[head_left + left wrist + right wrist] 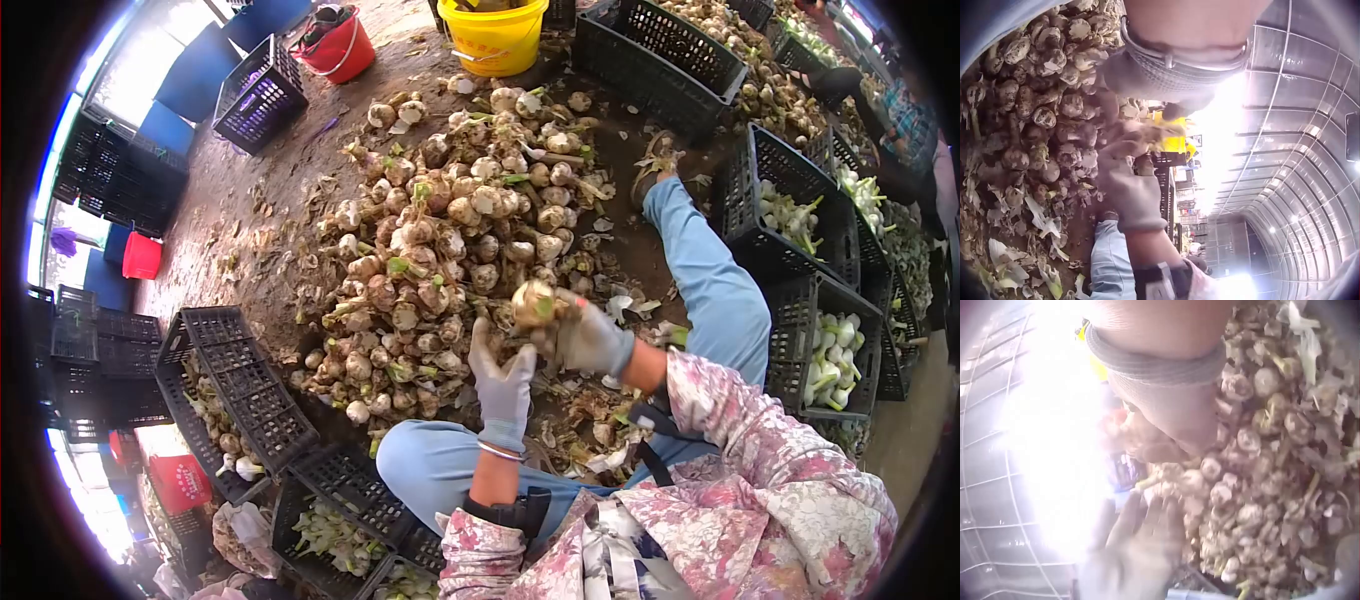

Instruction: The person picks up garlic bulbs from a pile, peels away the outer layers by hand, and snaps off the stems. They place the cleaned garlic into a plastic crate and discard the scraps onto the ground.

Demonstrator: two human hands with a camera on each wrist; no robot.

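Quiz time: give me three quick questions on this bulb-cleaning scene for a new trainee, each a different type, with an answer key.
1. True or false: the right hand grips a bulb over the pile.
2. Multiple choice: the bucket near the red bucket is A green, B yellow, C white.
3. Short answer: what fills the black crate beside the person's right knee?
Key: 1 true; 2 B; 3 trimmed white bulbs.
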